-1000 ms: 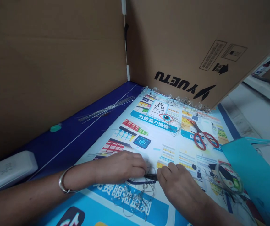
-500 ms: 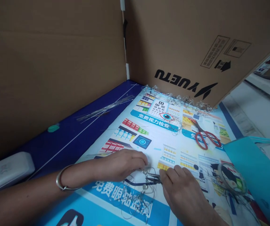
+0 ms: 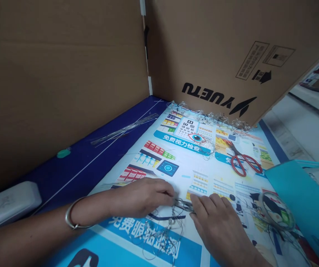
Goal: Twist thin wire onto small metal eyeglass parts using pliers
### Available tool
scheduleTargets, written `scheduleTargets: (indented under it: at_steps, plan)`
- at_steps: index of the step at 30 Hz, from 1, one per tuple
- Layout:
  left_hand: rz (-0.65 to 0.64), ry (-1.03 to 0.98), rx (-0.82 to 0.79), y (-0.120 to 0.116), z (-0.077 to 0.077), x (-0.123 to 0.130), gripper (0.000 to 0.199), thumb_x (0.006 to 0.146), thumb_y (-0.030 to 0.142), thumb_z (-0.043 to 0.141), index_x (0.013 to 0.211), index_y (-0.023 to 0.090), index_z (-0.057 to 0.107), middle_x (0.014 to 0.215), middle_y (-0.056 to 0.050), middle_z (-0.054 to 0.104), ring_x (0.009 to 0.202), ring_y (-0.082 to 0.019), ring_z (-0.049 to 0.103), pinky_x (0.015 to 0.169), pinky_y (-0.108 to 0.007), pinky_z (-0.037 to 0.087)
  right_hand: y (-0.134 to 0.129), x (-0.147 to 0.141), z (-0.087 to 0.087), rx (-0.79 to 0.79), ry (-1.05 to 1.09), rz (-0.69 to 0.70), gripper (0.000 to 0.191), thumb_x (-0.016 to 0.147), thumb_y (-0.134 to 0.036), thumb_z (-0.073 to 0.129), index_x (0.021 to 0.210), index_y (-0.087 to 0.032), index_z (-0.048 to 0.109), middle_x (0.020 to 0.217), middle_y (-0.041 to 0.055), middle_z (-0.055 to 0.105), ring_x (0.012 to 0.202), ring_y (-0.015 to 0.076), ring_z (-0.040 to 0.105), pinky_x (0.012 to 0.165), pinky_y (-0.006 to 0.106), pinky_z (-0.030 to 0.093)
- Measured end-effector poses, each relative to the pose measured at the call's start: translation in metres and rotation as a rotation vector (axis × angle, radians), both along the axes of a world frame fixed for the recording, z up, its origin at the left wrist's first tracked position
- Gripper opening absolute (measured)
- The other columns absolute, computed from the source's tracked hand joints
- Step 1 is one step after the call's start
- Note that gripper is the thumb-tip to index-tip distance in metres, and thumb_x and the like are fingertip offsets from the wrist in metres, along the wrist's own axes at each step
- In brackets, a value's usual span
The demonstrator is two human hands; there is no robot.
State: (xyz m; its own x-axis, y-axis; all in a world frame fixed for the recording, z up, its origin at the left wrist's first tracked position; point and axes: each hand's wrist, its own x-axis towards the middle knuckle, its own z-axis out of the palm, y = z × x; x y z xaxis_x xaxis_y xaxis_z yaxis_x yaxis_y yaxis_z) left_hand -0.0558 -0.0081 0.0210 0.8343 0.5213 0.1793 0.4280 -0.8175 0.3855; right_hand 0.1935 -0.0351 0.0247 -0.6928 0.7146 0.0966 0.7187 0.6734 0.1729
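My right hand (image 3: 216, 218) is wrapped round a pair of pliers (image 3: 185, 205), whose jaws point left. The jaw tips meet the fingertips of my left hand (image 3: 150, 196), which are pinched together on something too small to make out, perhaps wire. A silver bangle (image 3: 71, 215) circles my left wrist. Below the two hands hangs or lies a tangle of thin wire (image 3: 162, 237) with small clear beads, over the printed poster (image 3: 185, 178). A dark curved strip crosses the poster just under the pliers.
Red-handled scissors (image 3: 245, 163) lie right of centre. Wire coils (image 3: 276, 211) rest beside a turquoise box (image 3: 301, 200). Straight wires (image 3: 126, 128) lie on the blue surface, with a white case (image 3: 11, 200) at left. Beaded wire (image 3: 212, 118) lines the cardboard wall (image 3: 204, 48).
The pliers have tilted and risen slightly, and their jaws now reach my left fingertips. My right hand has turned a little. My left hand stays nearly in place.
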Motion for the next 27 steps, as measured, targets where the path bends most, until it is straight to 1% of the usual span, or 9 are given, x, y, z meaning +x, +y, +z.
scheduleTargets:
  at_steps: [3, 8, 11, 14, 18, 23, 27]
  plan:
    - [0.006, 0.008, 0.062, -0.002, -0.002, 0.001, 0.027, 0.081, 0.009, 0.046, 0.101, 0.023, 0.057, 0.103, -0.002, 0.059, 0.088, -0.016, 0.056, 0.071, -0.025, 0.045, -0.001, 0.001, 0.0, -0.047, -0.001, -0.003, 0.024, 0.081, -0.025, 0.052, 0.105, -0.022, 0.052, 0.086, 0.0042, 0.056, 0.08, 0.0216, 0.049, 0.067, 0.036, 0.031]
    - [0.013, -0.022, 0.115, -0.002, -0.006, 0.001, 0.021, 0.083, 0.009, 0.046, 0.095, 0.021, 0.058, 0.101, -0.003, 0.061, 0.085, -0.016, 0.057, 0.071, -0.026, 0.046, -0.003, -0.001, 0.002, -0.102, 0.038, 0.011, 0.019, 0.083, -0.026, 0.05, 0.101, -0.023, 0.052, 0.087, 0.0035, 0.055, 0.079, 0.0196, 0.048, 0.067, 0.034, 0.03]
    - [0.015, -0.044, 0.096, -0.002, -0.007, 0.001, 0.023, 0.081, 0.006, 0.045, 0.094, 0.02, 0.058, 0.101, -0.004, 0.061, 0.084, -0.016, 0.058, 0.07, -0.026, 0.047, -0.002, -0.001, 0.001, -0.083, 0.063, 0.033, 0.018, 0.082, -0.027, 0.051, 0.1, -0.023, 0.053, 0.084, 0.0029, 0.055, 0.077, 0.0193, 0.047, 0.067, 0.034, 0.029]
    - [0.018, -0.04, 0.069, -0.003, -0.008, 0.001, 0.024, 0.078, 0.004, 0.045, 0.092, 0.019, 0.056, 0.102, -0.004, 0.061, 0.084, -0.016, 0.057, 0.07, -0.026, 0.047, -0.001, 0.0, -0.004, -0.038, 0.083, 0.064, 0.02, 0.079, -0.025, 0.055, 0.099, -0.022, 0.054, 0.082, 0.0025, 0.055, 0.075, 0.0189, 0.047, 0.067, 0.034, 0.029]
    - [0.038, -0.025, 0.053, -0.006, -0.01, 0.002, 0.023, 0.077, 0.004, 0.044, 0.091, 0.018, 0.054, 0.1, -0.005, 0.061, 0.086, -0.017, 0.057, 0.073, -0.028, 0.047, 0.0, 0.001, -0.007, -0.004, 0.133, 0.084, 0.02, 0.08, -0.024, 0.055, 0.099, -0.022, 0.055, 0.081, 0.0026, 0.056, 0.075, 0.018, 0.047, 0.068, 0.033, 0.029]
    - [0.093, -0.013, 0.024, -0.01, -0.01, 0.005, 0.021, 0.075, 0.004, 0.047, 0.093, 0.016, 0.05, 0.094, -0.006, 0.06, 0.087, -0.018, 0.056, 0.076, -0.029, 0.048, -0.001, 0.0, 0.002, -0.066, 0.191, 0.04, 0.018, 0.08, -0.028, 0.054, 0.097, -0.022, 0.056, 0.081, 0.0023, 0.056, 0.076, 0.0173, 0.049, 0.069, 0.031, 0.031]
    - [0.118, 0.005, 0.016, -0.011, -0.011, 0.006, 0.027, 0.073, 0.002, 0.046, 0.097, 0.016, 0.048, 0.096, -0.007, 0.058, 0.09, -0.018, 0.055, 0.078, -0.03, 0.047, -0.002, 0.0, 0.008, -0.079, 0.209, 0.005, 0.018, 0.081, -0.029, 0.051, 0.097, -0.023, 0.056, 0.08, 0.0025, 0.057, 0.074, 0.0167, 0.049, 0.066, 0.03, 0.031]
